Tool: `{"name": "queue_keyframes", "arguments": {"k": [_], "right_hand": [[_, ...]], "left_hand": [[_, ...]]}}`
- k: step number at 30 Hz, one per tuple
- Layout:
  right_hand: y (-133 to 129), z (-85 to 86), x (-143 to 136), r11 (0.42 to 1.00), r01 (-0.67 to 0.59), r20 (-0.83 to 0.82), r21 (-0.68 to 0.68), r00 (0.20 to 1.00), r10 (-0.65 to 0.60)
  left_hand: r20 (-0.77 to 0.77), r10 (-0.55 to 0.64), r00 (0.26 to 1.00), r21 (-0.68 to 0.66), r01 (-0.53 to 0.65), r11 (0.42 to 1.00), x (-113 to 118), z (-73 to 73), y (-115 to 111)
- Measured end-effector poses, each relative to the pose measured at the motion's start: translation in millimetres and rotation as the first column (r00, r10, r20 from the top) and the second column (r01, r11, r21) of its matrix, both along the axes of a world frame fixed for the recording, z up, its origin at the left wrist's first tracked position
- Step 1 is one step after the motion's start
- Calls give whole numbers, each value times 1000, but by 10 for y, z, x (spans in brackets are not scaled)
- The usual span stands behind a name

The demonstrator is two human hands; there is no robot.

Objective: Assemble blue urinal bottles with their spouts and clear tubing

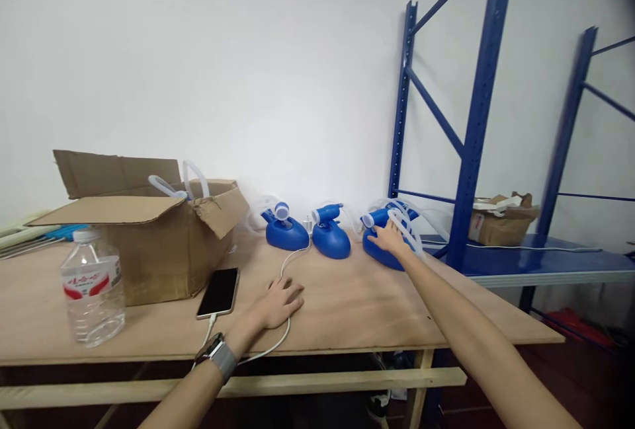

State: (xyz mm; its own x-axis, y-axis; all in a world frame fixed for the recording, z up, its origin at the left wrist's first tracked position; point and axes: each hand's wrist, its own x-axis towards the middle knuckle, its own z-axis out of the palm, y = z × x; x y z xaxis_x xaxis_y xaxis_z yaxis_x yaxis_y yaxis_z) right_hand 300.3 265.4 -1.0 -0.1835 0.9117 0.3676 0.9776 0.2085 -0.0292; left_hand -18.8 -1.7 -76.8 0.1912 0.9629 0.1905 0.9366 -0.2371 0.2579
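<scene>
My left hand (pixel 282 302) rests on the wooden table (pixel 337 310) with its fingers spread, near a white cable (pixel 294 254). To the right, my right hand (pixel 389 240) reaches out and touches the rightmost blue device (pixel 381 254), which has translucent hoses (pixel 407 229) looped over it. Whether its fingers grip the device is hard to make out. Two more blue devices with rounded bases, one in the middle (pixel 331 241) and one at the left (pixel 286 233), stand in a row near the wall. A phone (pixel 219 291) plugged into a cable lies left of my left hand.
An open cardboard box (pixel 159 257) with hoses showing on top stands at the left, behind a large water bottle (pixel 94 297). Blue shelving (pixel 476 125) rises at the right, with a small cardboard box (pixel 503 225) on its shelf.
</scene>
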Motion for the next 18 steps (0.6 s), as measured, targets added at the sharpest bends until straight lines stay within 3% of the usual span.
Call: {"name": "queue_keyframes", "arguments": {"k": [4,9,13,18], "right_hand": [[-210,-19,-315,991,-12,40,132,999,7],[-340,-174,-908,964,-247,-49,-101,969,244],[-270,-344,-1239,936,-284,-201,-210,949,243],[-442,-372,-1326,967,-238,-192,-96,957,216]], "left_hand": [[-2,3,1000,23,-3,1000,4,-35,23],[-27,166,986,86,-163,983,-63,-201,135],[-43,264,964,109,-258,960,-200,-308,210],[-32,302,953,119,-297,948,-322,-376,268]]}}
